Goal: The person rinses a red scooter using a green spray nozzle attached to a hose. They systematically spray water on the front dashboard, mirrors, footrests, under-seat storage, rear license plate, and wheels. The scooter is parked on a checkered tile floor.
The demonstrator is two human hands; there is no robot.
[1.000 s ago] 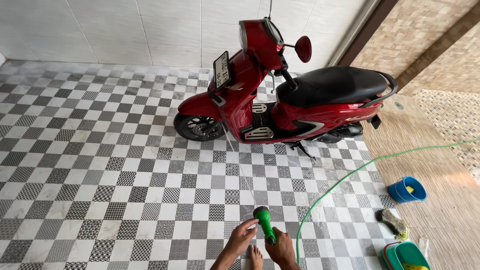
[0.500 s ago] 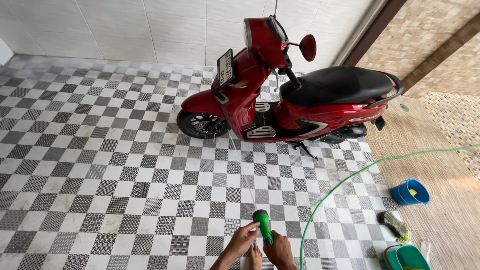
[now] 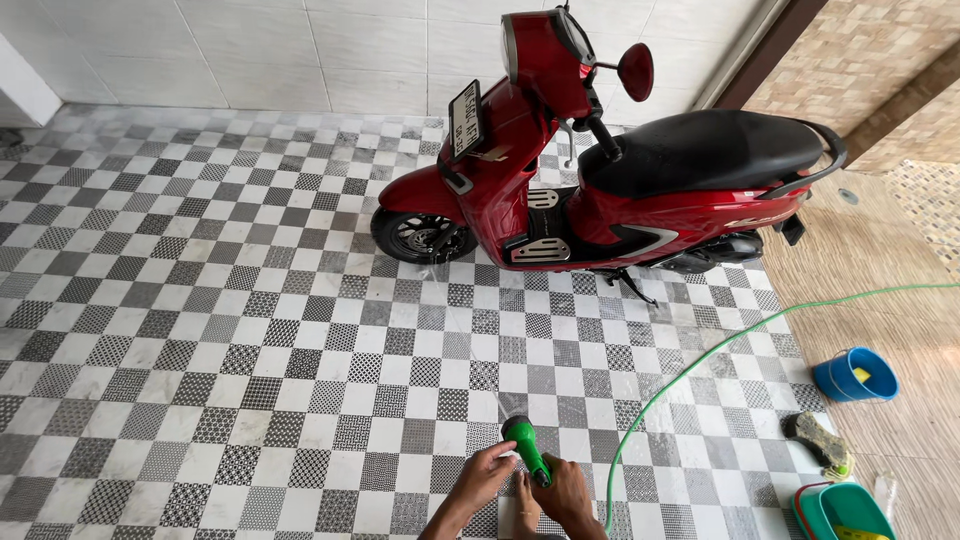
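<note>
Both my hands are at the bottom centre, wrapped around a green hose nozzle (image 3: pixel 526 452) that points up toward a red scooter (image 3: pixel 600 180). My left hand (image 3: pixel 484 472) grips the nozzle's left side, near its base. My right hand (image 3: pixel 566 492) holds the nozzle's rear end, where the thin green hose (image 3: pixel 700 355) joins it. The hose curves away to the right across the floor. A faint spray shows just above the nozzle tip. The scooter stands parked on the tiles, its front wheel to the left, about a metre and a half ahead of my hands.
Black, grey and white checkered floor tiles (image 3: pixel 200 330) spread to the left. A white tiled wall (image 3: pixel 300 50) runs behind the scooter. At right lie a blue bucket (image 3: pixel 853 374), a dirty sponge (image 3: pixel 820 442) and a teal tub (image 3: pixel 842 511).
My view has shifted slightly up and closer to the scooter. My hands stay on the nozzle in about the same place.
</note>
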